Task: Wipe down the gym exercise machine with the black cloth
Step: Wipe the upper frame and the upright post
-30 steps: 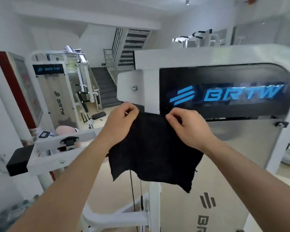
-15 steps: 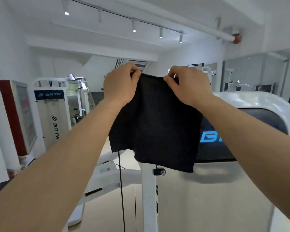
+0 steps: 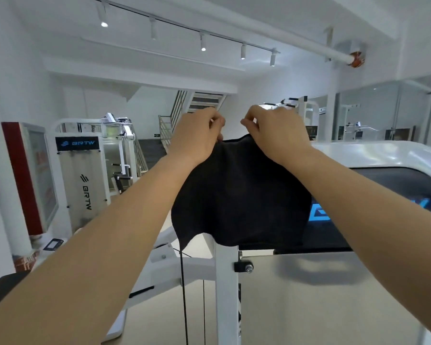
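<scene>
both hands (image 3: 197, 140) (image 3: 276, 135) pinch black cloth (image 3: 239, 195) top edge, arms outstretched.

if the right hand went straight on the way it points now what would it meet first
Probably the machine's white top, just behind the black cloth the right hand pinches; depth is unclear, so it may pass above.

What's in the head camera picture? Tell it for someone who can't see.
The left hand and right hand pinch the top edge of a black cloth before a white gym machine. A second machine and stairs stand behind.
</scene>
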Motion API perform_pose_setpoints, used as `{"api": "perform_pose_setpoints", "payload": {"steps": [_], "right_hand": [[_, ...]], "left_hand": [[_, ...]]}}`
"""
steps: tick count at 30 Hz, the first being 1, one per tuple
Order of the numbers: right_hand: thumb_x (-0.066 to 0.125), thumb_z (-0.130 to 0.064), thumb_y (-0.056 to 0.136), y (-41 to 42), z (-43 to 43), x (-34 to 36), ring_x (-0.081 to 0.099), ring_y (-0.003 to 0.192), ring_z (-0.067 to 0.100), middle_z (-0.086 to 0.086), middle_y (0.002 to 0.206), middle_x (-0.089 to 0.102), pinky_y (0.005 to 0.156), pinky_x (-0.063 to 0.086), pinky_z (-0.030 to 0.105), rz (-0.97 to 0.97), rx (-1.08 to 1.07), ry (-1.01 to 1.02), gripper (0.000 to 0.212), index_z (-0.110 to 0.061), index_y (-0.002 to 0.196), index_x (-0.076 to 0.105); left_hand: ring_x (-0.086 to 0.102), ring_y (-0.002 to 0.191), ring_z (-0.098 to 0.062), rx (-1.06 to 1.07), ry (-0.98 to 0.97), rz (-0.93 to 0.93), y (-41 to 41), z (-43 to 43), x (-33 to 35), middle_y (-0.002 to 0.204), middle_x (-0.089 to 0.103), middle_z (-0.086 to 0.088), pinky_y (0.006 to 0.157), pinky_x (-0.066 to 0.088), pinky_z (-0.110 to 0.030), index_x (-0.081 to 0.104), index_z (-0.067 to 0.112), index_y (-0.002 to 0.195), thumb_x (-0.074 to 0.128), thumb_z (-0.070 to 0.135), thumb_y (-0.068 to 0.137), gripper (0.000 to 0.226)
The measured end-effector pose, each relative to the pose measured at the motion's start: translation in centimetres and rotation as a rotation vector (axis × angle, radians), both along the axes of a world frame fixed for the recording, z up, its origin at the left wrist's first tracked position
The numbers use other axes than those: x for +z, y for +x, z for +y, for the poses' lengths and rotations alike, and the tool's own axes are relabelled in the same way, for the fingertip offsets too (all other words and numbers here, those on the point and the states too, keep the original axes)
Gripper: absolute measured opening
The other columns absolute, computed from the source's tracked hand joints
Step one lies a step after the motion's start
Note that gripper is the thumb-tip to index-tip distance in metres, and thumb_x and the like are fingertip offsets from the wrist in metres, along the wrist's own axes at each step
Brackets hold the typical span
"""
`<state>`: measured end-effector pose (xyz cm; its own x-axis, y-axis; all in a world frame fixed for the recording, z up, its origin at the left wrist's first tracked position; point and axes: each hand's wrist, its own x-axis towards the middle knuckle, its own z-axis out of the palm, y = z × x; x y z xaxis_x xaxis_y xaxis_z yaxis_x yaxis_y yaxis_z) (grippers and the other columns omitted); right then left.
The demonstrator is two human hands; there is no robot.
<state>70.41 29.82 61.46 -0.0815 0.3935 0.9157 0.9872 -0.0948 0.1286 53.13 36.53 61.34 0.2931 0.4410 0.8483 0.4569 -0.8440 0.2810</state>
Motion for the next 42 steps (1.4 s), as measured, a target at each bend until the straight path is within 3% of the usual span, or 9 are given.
{"api": "perform_pose_setpoints", "payload": {"steps": [2,7,14,20,28,33,37,40,42], "right_hand": [[0.036,-0.042,0.105,-0.5,-0.6,-1.7,0.055,0.064,0.032,0.002,0.066,0.055,0.057,0.035,0.035,-0.036,-0.018,0.053,0.041,-0.015,0.085,0.061],[0.026,-0.042,0.104,-1.8,-0.1,-5.2,0.063,0.079,0.03,0.003,0.091,0.069,0.07,0.043,0.038,-0.191,-0.019,0.051,0.049,-0.016,0.099,0.067],[0.035,-0.036,0.103,-2.9,1.2,-5.0,0.057,0.061,0.026,0.001,0.074,0.063,0.057,0.029,0.032,-0.289,-0.005,0.096,0.039,-0.015,0.086,0.063],[0.033,-0.034,0.105,0.3,-0.1,-5.8,0.058,0.071,0.029,0.004,0.086,0.065,0.063,0.037,0.036,-0.28,-0.054,0.156,0.039,-0.013,0.099,0.065],[0.035,-0.035,0.103,-6.2,2.4,-4.9,0.058,0.062,0.027,0.001,0.074,0.063,0.058,0.026,0.031,-0.271,-0.015,0.106,0.037,-0.016,0.086,0.062],[0.039,-0.032,0.101,-9.5,3.7,-4.2,0.054,0.057,0.026,0.002,0.071,0.06,0.051,0.025,0.031,-0.315,-0.082,-0.007,0.035,-0.016,0.077,0.061],[0.054,-0.027,0.093,-10.4,4.3,-4.0,0.043,0.054,0.024,0.005,0.069,0.059,0.051,0.028,0.03,-0.354,-0.157,-0.053,0.032,-0.013,0.066,0.062],[0.054,-0.025,0.091,-11.7,3.7,-4.5,0.058,0.071,0.03,0.006,0.076,0.066,0.073,0.045,0.04,-0.469,-0.342,-0.108,0.029,-0.014,0.069,0.071],[0.04,-0.023,0.097,-13.8,3.6,-5.5,0.061,0.092,0.032,0.006,0.083,0.07,0.117,0.024,0.052,-0.593,-0.464,-0.245,0.037,-0.018,0.078,0.072]], "left_hand": [[0.067,0.08,-0.011,0.024,0.092,0.078,-0.3,-0.3,-1.4,0.08,0.069,0.01,0.083,0.052,-0.034,0.066,0.027,0.1,0.04,0.037,0.106,0.028],[0.06,0.109,-0.018,-0.009,0.293,0.27,-1.7,1.2,-4.5,0.118,0.067,0.001,0.091,0.048,-0.036,0.063,0.02,0.127,0.034,0.038,0.107,0.04],[0.062,0.083,-0.024,0.071,0.371,0.091,-1.3,1.9,-5.6,0.095,0.067,-0.005,0.069,0.046,-0.035,0.066,0.01,0.105,0.031,0.034,0.105,0.042],[0.06,0.096,-0.025,0.057,0.471,0.079,0.3,1.8,-6.1,0.105,0.067,-0.005,0.081,0.051,-0.039,0.068,0.01,0.114,0.036,0.031,0.105,0.039],[0.061,0.096,-0.019,-0.079,0.274,-0.007,-4.2,4.4,-7.7,0.111,0.065,-0.004,0.081,0.047,-0.031,0.058,0.011,0.123,0.032,0.033,0.107,0.037],[0.063,0.073,-0.03,0.058,0.305,0.239,-5.5,6.4,-10.4,0.087,0.066,-0.003,0.058,0.038,-0.032,0.06,0.013,0.105,0.058,0.028,0.097,0.017],[0.067,0.082,-0.029,0.097,0.452,0.234,-7.0,7.8,-10.9,0.095,0.072,-0.006,0.068,0.052,-0.036,0.068,0.009,0.107,0.05,0.026,0.098,0.027],[0.069,0.086,-0.029,0.058,0.466,0.178,-8.2,8.4,-11.0,0.098,0.074,-0.006,0.07,0.055,-0.039,0.07,0.009,0.111,0.041,0.028,0.102,0.035],[0.069,0.085,-0.029,0.046,0.457,0.154,-8.9,9.0,-11.4,0.097,0.074,-0.006,0.066,0.055,-0.038,0.069,0.011,0.112,0.042,0.027,0.102,0.032]]}}
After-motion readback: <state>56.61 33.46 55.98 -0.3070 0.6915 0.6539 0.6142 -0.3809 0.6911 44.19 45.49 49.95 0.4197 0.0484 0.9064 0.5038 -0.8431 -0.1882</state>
